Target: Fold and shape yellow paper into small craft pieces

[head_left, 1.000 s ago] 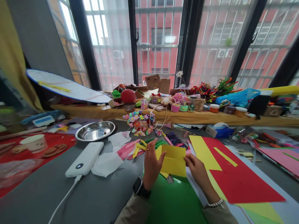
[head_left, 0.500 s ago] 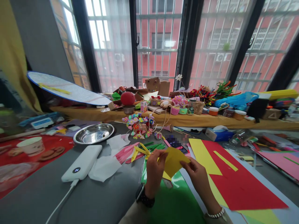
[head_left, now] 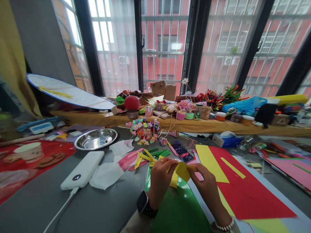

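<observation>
A small piece of yellow paper (head_left: 182, 171) is held up between my two hands, over a glossy green sheet (head_left: 182, 207). My left hand (head_left: 160, 178), with a black watch on its wrist, pinches the paper's left side. Its right edge is gripped between the thumb and fingers of my right hand (head_left: 204, 179), which has a beaded bracelet at the wrist. Another yellow piece (head_left: 174, 180) lies below on the green sheet. Yellow folded strips (head_left: 145, 156) lie just beyond my left hand, beside pink strips (head_left: 130, 159) and green strips (head_left: 159, 152).
On the right, a red sheet (head_left: 257, 191) lies over yellow and white paper. A phone (head_left: 184, 153) rests beyond my hands. To the left are a white power bank (head_left: 84, 170) with a cable, white paper scraps (head_left: 107, 174) and a metal plate (head_left: 96, 139). Crafts crowd the windowsill.
The yellow paper has been turned or bent, so less of its face shows. Both hands have come slightly lower, and the phone is now more exposed.
</observation>
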{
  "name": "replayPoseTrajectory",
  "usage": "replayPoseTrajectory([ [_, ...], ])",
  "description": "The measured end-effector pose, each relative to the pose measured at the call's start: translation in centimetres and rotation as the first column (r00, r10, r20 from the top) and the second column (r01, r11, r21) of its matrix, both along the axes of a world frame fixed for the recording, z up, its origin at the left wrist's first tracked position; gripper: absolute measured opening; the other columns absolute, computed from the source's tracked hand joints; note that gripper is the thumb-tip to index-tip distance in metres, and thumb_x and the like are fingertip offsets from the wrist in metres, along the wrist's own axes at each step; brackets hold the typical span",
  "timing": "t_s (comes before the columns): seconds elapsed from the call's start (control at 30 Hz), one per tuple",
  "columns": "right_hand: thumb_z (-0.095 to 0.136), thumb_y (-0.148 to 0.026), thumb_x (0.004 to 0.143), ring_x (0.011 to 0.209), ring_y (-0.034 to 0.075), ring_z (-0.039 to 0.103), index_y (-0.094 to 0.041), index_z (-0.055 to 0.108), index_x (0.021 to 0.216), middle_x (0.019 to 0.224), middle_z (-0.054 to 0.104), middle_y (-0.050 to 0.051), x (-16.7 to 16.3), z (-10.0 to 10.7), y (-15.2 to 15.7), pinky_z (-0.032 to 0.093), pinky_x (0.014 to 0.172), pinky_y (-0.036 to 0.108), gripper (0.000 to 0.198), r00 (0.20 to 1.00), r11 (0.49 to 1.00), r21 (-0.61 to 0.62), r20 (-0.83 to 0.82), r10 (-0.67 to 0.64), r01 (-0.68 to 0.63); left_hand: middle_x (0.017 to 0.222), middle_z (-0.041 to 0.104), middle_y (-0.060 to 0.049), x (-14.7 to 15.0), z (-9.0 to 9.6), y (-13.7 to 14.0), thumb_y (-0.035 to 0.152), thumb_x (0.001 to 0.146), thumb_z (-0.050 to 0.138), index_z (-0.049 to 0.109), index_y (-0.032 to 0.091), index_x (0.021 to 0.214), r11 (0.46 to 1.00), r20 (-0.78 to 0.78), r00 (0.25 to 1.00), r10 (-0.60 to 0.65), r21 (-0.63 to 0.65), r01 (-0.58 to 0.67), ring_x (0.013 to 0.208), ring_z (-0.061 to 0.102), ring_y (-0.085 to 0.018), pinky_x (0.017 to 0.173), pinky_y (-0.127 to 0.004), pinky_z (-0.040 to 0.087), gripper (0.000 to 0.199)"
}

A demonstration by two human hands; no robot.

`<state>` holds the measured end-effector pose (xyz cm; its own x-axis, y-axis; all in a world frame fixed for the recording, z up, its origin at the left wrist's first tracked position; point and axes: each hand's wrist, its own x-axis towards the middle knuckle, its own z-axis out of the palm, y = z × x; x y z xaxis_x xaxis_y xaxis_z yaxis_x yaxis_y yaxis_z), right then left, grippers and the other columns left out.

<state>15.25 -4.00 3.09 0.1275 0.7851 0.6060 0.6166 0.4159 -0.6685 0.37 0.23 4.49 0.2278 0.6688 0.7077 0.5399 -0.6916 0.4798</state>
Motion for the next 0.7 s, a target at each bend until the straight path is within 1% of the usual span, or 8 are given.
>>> replayPoseTrajectory([
  [0.13,0.046,-0.026,0.075,0.078,0.017,0.053,-0.019,0.053,0.088,0.083,0.058,0.005,-0.2,0.1,-0.2,0.044,0.068,0.028,0.016,0.999,0.998,0.052,0.004,-0.032,0.031,0.070,0.060,0.000,0.4,-0.4,-0.4,0.021,0.073,0.050,0.061,0.022,0.075,0.996,-0.037,0.999,0.014,0.085,-0.011,0.066,0.053,-0.011,0.061,-0.022,0.041,0.012],
  [0.3,0.044,-0.022,0.077,0.077,0.015,0.053,-0.021,0.055,0.083,0.080,0.058,0.003,-0.5,0.3,-0.5,0.044,0.067,0.026,0.012,0.996,0.993,0.116,0.094,0.001,-0.012,0.067,0.060,0.000,1.0,-0.6,-1.0,0.021,0.073,0.050,0.061,0.021,0.076,0.988,-0.058,0.998,-0.005,0.156,0.014,0.064,0.053,-0.012,0.058,-0.023,0.040,0.011],
  [0.43,0.043,-0.021,0.077,0.076,0.016,0.053,-0.020,0.054,0.083,0.078,0.058,0.004,-0.8,0.4,-0.5,0.043,0.066,0.027,0.012,0.990,0.985,0.168,0.133,-0.054,0.032,0.073,0.061,-0.001,1.3,-0.7,-1.3,0.020,0.073,0.050,0.060,0.020,0.080,0.984,0.004,1.000,-0.031,0.174,0.030,0.068,0.053,-0.012,0.061,-0.023,0.041,0.012],
  [0.5,0.043,-0.021,0.077,0.076,0.016,0.053,-0.019,0.054,0.082,0.078,0.058,0.004,-0.9,0.4,-0.6,0.044,0.065,0.026,0.012,0.989,0.982,0.181,0.129,-0.070,0.046,0.072,0.061,-0.001,1.3,-0.7,-1.5,0.019,0.073,0.050,0.060,0.020,0.079,0.983,0.032,0.999,-0.035,0.183,0.028,0.068,0.053,-0.012,0.061,-0.023,0.041,0.011],
  [0.6,0.043,-0.022,0.077,0.075,0.015,0.053,-0.019,0.054,0.081,0.077,0.058,0.004,-1.0,0.4,-0.7,0.044,0.064,0.025,0.012,0.993,0.984,0.172,0.103,-0.064,0.046,0.070,0.060,-0.001,1.4,-0.7,-1.6,0.019,0.073,0.051,0.060,0.020,0.076,0.985,0.057,0.998,-0.039,0.169,0.029,0.066,0.053,-0.012,0.060,-0.023,0.041,0.010],
  [0.7,0.043,-0.023,0.078,0.075,0.015,0.053,-0.019,0.054,0.080,0.078,0.058,0.004,-1.1,0.4,-0.7,0.044,0.065,0.025,0.012,0.998,0.991,0.132,0.053,-0.043,0.036,0.070,0.060,-0.002,1.4,-0.9,-1.6,0.019,0.072,0.051,0.060,0.019,0.076,0.989,0.081,0.995,-0.058,0.139,0.046,0.066,0.053,-0.012,0.060,-0.023,0.041,0.010],
])
